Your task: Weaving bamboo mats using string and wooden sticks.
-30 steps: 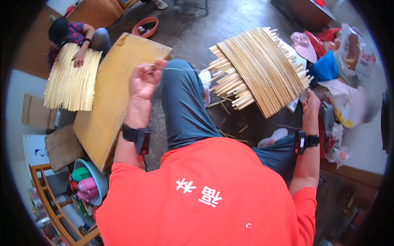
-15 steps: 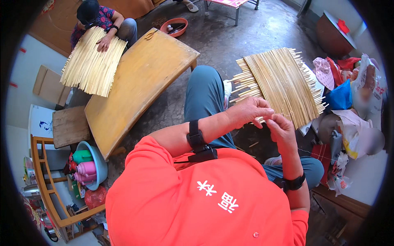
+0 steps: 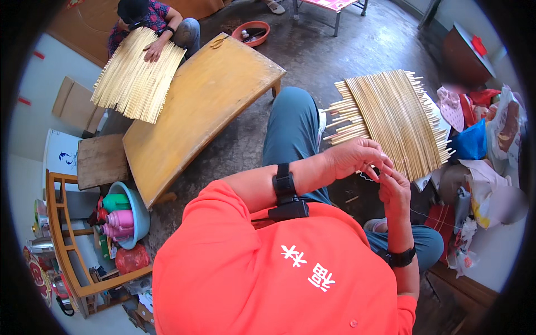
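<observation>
Over the near edge of a mat of thin straw-coloured sticks (image 3: 393,120), my two hands meet with fingertips pinched close together. My left hand (image 3: 355,158) reaches in from the left, its fingers bent onto a fine white thread (image 3: 365,177), a small loop of which hangs below them. From below comes my right hand (image 3: 394,188), closed on the same thread by thumb and forefinger. A faint line of thread trails from it toward the bags at the right. The sticks lie side by side, and several ends jut out unevenly at the left of the mat.
A low wooden table (image 3: 204,114) with scissors (image 3: 219,42) stands left of my knee. Beyond it, another person holds a similar stick mat (image 3: 139,75). Plastic bags (image 3: 472,139) crowd the right side. A blue basin (image 3: 144,223) holds flasks at the left.
My hands have come closer together, with the fingertips now overlapping. A loop of white thread now shows beneath my left hand. The whole view has shifted slightly.
</observation>
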Demonstrator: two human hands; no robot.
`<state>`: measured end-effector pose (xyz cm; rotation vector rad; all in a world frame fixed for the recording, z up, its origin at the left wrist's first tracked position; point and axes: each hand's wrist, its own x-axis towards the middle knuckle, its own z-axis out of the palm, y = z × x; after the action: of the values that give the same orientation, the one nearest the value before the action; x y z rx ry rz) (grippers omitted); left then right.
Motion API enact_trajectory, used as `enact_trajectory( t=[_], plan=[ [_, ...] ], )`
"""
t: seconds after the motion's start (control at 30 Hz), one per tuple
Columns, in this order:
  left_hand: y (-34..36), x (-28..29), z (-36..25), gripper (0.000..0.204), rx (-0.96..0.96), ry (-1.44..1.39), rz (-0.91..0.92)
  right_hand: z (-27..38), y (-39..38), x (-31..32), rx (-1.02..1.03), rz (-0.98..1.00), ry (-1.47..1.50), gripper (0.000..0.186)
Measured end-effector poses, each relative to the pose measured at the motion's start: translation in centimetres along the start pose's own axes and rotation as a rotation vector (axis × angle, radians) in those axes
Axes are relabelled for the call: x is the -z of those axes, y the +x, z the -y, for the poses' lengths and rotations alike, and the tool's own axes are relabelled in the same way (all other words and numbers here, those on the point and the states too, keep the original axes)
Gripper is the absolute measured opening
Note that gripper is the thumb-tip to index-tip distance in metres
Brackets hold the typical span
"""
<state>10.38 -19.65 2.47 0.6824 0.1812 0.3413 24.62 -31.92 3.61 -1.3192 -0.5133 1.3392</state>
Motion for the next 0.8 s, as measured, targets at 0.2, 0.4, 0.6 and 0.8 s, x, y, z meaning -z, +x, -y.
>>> enact_trajectory(
  t=[0.2,0.4,0.6,0.8],
  plan=[
    [0.5,0.2,0.7,0.018,-0.003,-0.097,-0.100,-0.4,0.1,1.0,0.014,0.081,-0.005,0.013],
    [0.9,0.6,2.2,0.019,0.025,-0.054,-0.192,-1.2,0.0,1.1,0.008,-0.008,-0.229,0.014],
    [0.4,0.9,2.0,0.022,0.080,0.030,-0.140,0.0,0.2,2.8,0.087,0.039,-0.082,0.022],
    [-0.1,-0.6,2.1,0.043,0.054,0.132,-0.049,-0.3,-0.5,2.2,0.045,0.103,-0.085,0.023]
  ],
)
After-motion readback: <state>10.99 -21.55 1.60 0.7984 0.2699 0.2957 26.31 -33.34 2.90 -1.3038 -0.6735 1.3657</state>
